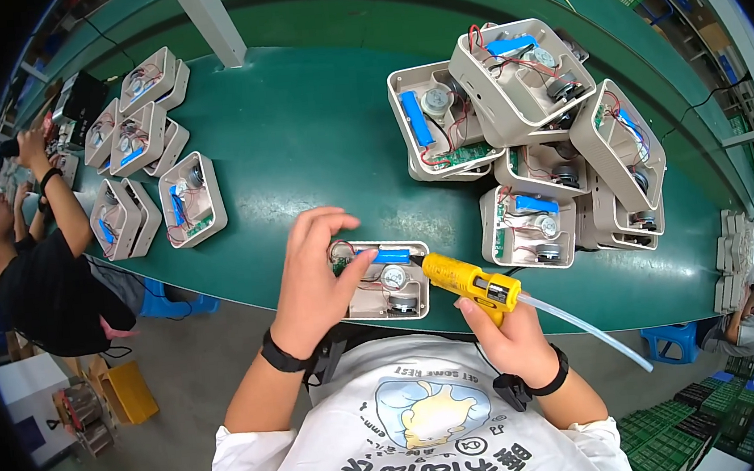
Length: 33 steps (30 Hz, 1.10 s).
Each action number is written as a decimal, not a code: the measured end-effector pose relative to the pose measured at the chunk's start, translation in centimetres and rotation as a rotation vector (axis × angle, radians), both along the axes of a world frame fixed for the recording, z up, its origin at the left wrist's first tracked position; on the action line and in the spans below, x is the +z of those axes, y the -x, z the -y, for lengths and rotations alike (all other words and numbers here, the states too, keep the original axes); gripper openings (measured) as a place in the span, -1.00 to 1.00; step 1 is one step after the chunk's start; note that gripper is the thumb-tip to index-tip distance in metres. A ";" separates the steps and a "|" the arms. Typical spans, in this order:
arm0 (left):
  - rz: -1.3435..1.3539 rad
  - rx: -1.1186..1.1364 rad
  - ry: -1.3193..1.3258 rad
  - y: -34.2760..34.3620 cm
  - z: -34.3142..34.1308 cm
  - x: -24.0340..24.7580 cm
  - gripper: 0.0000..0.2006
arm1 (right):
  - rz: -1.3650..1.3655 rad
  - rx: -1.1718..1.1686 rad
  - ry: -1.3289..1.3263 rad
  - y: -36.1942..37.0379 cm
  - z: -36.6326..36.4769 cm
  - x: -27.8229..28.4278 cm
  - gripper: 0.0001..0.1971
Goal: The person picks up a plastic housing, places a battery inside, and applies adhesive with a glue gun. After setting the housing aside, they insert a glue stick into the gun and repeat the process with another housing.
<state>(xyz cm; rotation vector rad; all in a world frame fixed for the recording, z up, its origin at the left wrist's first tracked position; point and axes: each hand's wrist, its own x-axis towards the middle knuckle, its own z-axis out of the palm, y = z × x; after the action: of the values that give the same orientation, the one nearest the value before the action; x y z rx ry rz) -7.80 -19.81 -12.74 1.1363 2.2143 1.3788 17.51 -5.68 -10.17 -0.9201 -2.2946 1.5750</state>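
Note:
A beige open plastic housing (367,306) lies at the near edge of the green table, with red wires, a round silver part and a dark round part inside. Along its far side sits a blue cylindrical battery (390,257). My left hand (316,272) is over the housing's left side, thumb on the battery's left end and the other fingers stretched out. In my right hand (510,340) is a yellow hot glue gun (461,277), its nozzle at the battery's right end. A translucent glue stick (587,329) sticks out of the gun's back.
Several similar housings (521,88) are stacked at the right on the green table (315,142); more housings (193,198) stand at the left. A person in black (48,273) works at the far left, another person (752,324) at the far right. A grey post (210,21) rises at the back.

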 end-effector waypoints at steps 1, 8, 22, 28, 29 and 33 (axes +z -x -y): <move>0.186 -0.005 0.001 0.3 -0.2 0.1 -0.83 | 0.013 0.006 -0.009 0.2 0.0 -0.1 -0.76; 0.031 -0.216 0.119 1.8 0.2 -1.3 -0.83 | -0.013 0.046 -0.143 0.9 -0.3 -0.3 -0.75; 0.130 -0.213 0.134 2.0 0.2 -1.4 -0.83 | 0.010 0.042 -0.068 0.0 -0.3 0.3 -0.76; 0.197 -0.213 0.092 2.4 0.8 -1.7 -0.82 | 0.025 0.102 -0.130 0.2 -0.4 1.1 -0.78; 0.228 -0.215 0.090 2.5 0.9 -1.6 -0.81 | 0.026 0.105 -0.141 0.2 -0.4 1.2 -0.78; 0.179 -0.249 0.074 2.8 1.1 -1.7 -0.80 | 0.049 0.102 -0.090 -0.6 -0.6 1.3 -0.69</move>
<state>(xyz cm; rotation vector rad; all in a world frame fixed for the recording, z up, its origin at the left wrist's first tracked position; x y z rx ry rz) -10.56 -20.93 -14.42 1.1676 1.9103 1.2336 18.07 -5.09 -8.91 -0.8419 -2.4604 1.4896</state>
